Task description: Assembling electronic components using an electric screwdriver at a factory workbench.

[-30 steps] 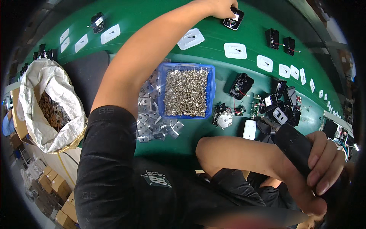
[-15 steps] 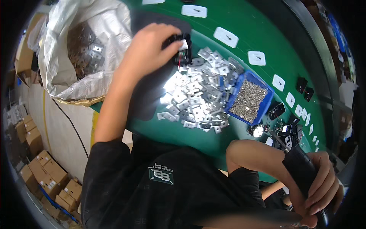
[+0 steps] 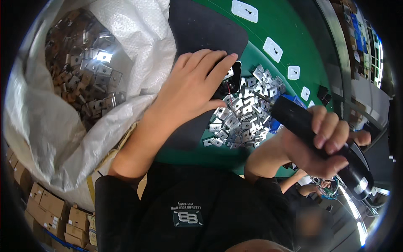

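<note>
My left hand (image 3: 191,86) is curled over a small black plastic housing (image 3: 236,77) on the table, holding it at the edge of the black mat. A thin red wire shows at the housing, and the fingers hide much of the rest. My right hand (image 3: 315,145) is wrapped round a black electric screwdriver (image 3: 294,117). Its bit points left toward the housing, above a heap of small silver metal plates (image 3: 241,122) with holes. Whether the bit touches anything cannot be made out. Behind the screwdriver, a blue tray (image 3: 276,126) is partly hidden.
At left stands a large white woven sack (image 3: 142,46) full of metal plates. Several white trays (image 3: 244,11), each with a small dark piece, line the green surface. The black mat (image 3: 205,29) lies beyond my left hand. Another person's arm (image 3: 294,180) shows at lower right.
My right hand has brought the screwdriver up and left from the lower right, over the plates near the housing. My left hand stays on the housing. The whole view has shifted leftward.
</note>
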Available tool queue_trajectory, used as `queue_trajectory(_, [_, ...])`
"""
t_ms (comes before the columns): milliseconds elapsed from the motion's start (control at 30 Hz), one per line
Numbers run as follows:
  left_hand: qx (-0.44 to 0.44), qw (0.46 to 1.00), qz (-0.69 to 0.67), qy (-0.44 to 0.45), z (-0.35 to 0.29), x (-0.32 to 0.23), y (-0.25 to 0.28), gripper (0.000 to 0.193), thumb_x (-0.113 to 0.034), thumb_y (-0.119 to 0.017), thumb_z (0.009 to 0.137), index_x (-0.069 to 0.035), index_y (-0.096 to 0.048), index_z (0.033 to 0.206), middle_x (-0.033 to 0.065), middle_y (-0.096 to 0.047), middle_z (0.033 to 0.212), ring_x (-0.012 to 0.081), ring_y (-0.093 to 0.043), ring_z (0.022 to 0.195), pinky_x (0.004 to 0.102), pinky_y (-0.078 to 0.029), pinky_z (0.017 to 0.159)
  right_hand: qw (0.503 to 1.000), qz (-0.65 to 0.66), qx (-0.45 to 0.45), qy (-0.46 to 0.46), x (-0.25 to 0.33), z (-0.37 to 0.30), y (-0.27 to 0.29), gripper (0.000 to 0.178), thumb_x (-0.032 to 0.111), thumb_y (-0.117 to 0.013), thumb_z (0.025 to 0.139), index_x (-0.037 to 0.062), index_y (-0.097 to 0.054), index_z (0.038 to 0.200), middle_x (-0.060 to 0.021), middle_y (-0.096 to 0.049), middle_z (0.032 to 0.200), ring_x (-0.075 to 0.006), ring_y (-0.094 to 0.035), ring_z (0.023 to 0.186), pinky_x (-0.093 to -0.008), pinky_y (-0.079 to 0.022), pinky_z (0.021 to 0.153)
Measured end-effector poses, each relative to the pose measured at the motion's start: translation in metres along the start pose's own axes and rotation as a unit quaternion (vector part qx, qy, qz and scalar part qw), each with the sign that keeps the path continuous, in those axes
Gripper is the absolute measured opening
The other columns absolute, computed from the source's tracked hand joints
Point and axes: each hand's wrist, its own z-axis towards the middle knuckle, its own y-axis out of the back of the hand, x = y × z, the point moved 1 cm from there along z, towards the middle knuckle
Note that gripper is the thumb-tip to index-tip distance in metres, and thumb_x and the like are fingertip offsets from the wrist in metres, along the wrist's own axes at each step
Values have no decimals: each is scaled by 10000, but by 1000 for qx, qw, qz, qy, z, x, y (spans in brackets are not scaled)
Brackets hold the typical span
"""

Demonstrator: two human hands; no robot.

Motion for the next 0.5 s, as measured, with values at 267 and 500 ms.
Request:
queue_trajectory(267, [-46,998,-40,19,2,2,-4,800,-228,-828,582,-85,-516,1305,69,-590,1173,262,-530,1113,391,-410,920,999,-47,-15,6,-39,-5,-7,491,226,-629,880,170,-413,1318,36,-480,741,-105,-462,590,-293,-428,609])
queue_trajectory(500, [-39,998,-37,26,2,2,-7,791,-227,-825,558,-111,-547,1288,39,-596,1185,237,-536,1094,386,-413,906,993,-94,-65,-41,-49,-3,-20,319,190,-614,798,183,-538,1108,60,-486,702,-82,-436,579,-285,-358,628])
